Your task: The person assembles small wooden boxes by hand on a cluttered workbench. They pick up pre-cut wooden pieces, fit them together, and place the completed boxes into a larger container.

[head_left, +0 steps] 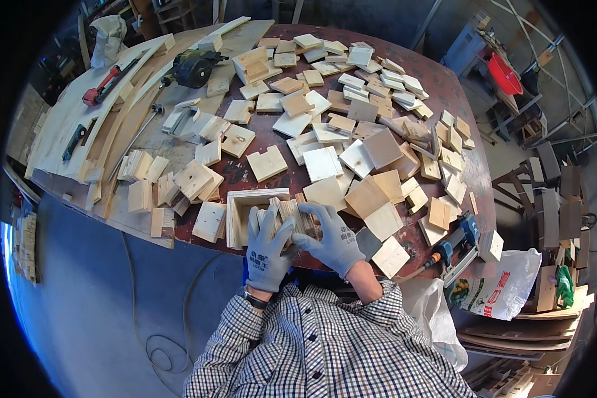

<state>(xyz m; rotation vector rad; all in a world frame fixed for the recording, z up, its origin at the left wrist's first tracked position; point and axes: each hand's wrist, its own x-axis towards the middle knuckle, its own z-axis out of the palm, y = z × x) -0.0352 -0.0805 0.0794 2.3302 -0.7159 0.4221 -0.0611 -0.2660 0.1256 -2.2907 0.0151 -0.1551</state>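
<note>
At the near edge of the table, a wooden box frame (pixel 233 215) stands in front of me. My left hand (pixel 267 260), in a grey glove, closes around the left side of a row of small wooden pieces (pixel 286 209) by the box's right part. From the other side my right hand (pixel 333 243), gloved alike, has its fingers bent against the same pieces. Part of the pieces and the box's near side are hidden behind my fingers. Just left of the box leans a pale wood block (pixel 209 221). Notched and square wood blocks (pixel 324 164) lie beyond my hands.
Many wood blocks cover the dark red table (pixel 444 73). Long boards (pixel 53 126) lie at the left, bearing a red tool (pixel 101 86) and a black power tool (pixel 194 67). A blue air nailer (pixel 467 229) with a hose rests at the right edge. White plastic bags (pixel 511 282) hang below it.
</note>
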